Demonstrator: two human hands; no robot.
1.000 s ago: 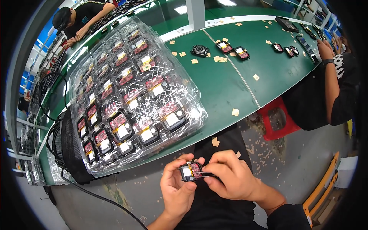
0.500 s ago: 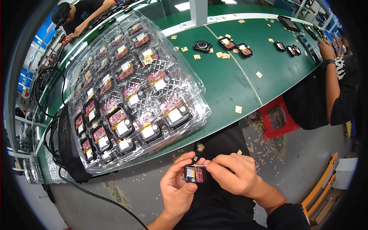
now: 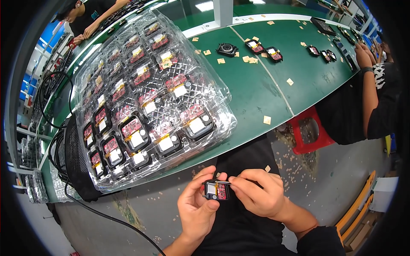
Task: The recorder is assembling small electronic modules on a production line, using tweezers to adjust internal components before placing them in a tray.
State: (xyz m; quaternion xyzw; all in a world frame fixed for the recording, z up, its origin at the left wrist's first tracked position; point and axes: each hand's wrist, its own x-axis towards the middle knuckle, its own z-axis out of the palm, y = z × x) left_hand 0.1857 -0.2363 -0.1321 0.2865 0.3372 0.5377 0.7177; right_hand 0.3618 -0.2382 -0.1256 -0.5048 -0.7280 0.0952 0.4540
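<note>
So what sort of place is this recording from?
Most likely an electronics assembly line. A long green workbench holds clear plastic trays of small open devices with red circuit boards, the left hand holds one such device, and other workers sit along the bench.

Your hands, both low in view, close together over your lap. Left hand: forearm rising from the lower edge, palm up, fingers curled, thumb pressed inward. Right hand: forearm entering from lower right, knuckles up, fingertips pinched, touching your left fingertips.
</note>
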